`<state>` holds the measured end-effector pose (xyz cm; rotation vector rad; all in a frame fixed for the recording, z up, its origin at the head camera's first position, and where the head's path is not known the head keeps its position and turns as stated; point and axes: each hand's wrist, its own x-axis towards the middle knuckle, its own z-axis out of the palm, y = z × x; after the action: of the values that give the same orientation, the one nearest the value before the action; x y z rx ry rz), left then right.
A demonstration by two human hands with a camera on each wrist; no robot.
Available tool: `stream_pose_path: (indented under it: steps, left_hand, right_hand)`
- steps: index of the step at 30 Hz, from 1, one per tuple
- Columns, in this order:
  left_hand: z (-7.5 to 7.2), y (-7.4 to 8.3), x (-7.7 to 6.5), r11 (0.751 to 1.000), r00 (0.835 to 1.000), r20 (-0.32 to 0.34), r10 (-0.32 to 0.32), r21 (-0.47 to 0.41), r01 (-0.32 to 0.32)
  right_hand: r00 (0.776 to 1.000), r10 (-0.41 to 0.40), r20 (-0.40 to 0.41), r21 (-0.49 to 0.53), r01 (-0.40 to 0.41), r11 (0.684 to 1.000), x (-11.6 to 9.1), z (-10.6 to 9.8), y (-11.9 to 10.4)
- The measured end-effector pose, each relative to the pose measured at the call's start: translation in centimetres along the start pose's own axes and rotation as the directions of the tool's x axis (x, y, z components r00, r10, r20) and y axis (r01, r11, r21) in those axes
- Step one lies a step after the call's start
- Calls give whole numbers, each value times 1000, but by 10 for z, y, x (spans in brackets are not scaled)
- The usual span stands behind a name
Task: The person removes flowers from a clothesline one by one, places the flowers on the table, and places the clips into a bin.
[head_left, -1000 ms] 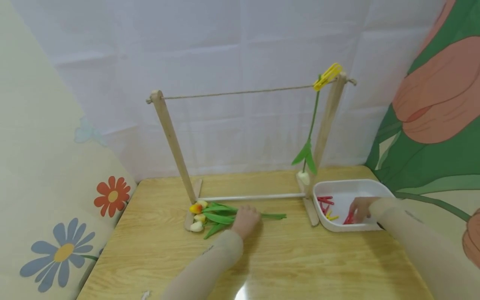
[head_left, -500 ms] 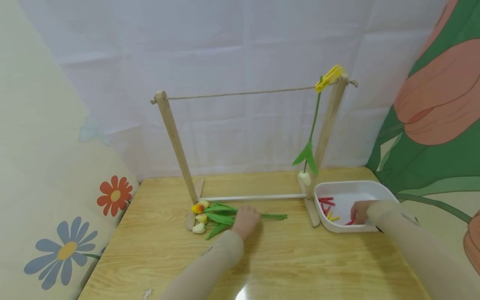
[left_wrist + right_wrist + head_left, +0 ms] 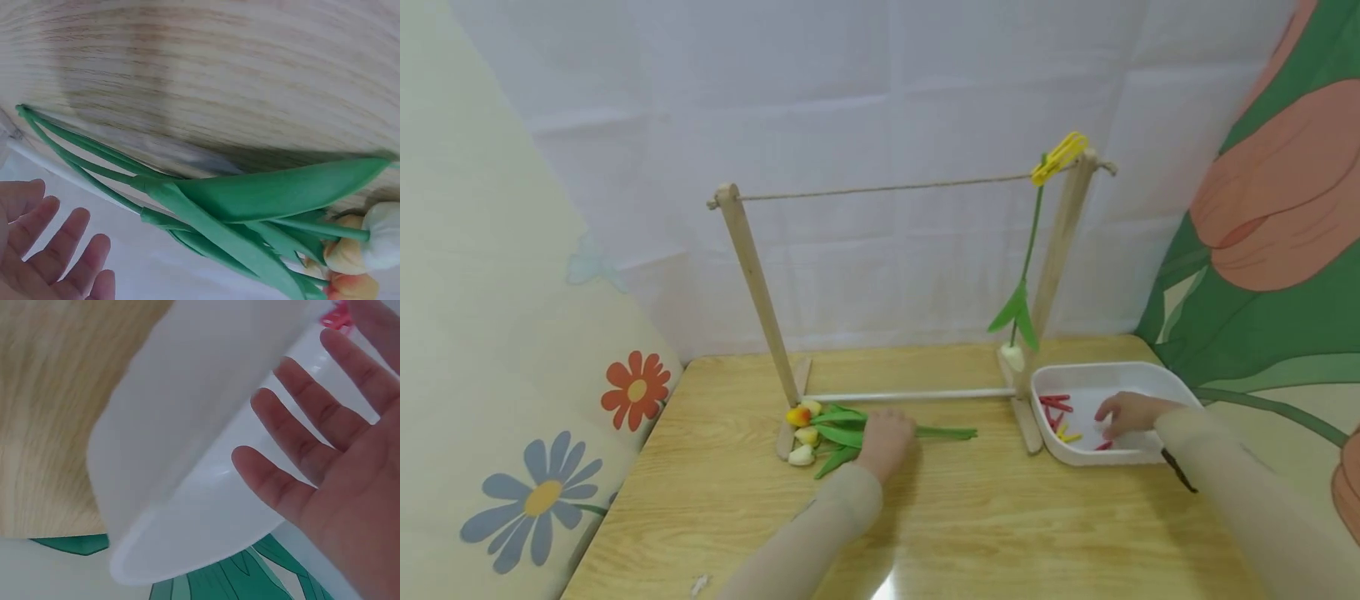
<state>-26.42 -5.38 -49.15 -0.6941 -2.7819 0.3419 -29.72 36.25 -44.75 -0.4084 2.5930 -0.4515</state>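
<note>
My left hand (image 3: 887, 442) is over the stems of several artificial tulips (image 3: 250, 200) lying on the table. In the left wrist view its fingers are apart and relaxed, with nothing between them. The tulips have white, yellow and orange heads pointing left. Inside the white tray (image 3: 1120, 371), my right hand (image 3: 1131, 414) hovers with fingers spread, holding nothing. A red clothespin (image 3: 1103, 446) lies just below its fingertips. Several red clothespins (image 3: 1056, 402) and a yellow clothespin (image 3: 1067, 434) lie at the tray's left end.
A wooden stand (image 3: 752, 283) with a string (image 3: 880, 189) between two posts is at the back. From the string, near the right post, a white tulip (image 3: 1012, 357) hangs head down by a yellow clothespin (image 3: 1060, 158). A small white scrap (image 3: 700, 583) lies at the front.
My right hand has let go of the red clothespin in the tray, and its fingers have spread. The left hand has barely moved. The head view has shifted slightly.
</note>
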Motion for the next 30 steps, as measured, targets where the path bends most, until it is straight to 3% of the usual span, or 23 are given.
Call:
stream_pose_path:
  steps: [6,12,17,21,24,27,30]
  left_hand:
    - [-2,-6,-13,992,994,-90,-61,-118,50]
    - [-11,-12,-23,977,978,-189,-89,-209,48]
    - [-19,-18,-27,951,968,-216,-124,-305,54]
    - [-26,-24,-29,913,957,-232,-172,-403,66]
    - [-31,-26,-30,887,958,-206,-197,-454,84]
    - [-35,-28,-29,876,960,-192,-203,-474,91]
    - [-39,-30,-29,877,952,-228,-204,-475,74]
  right_hand:
    - [995,-52,-80,79,58,995,-15,-10,-10]
    - [982,-112,-149,67,123,990,-30,-12,-25]
    - [959,-136,-247,31,148,988,-37,-10,-37]
    - [924,-157,-349,-6,165,986,-42,-8,-46]
    - [903,-160,-399,-12,169,985,-45,-8,-55]
    - [890,-152,-430,-7,165,986,-49,-8,-62]
    - [877,-139,-460,5,159,987,-52,-9,-67]
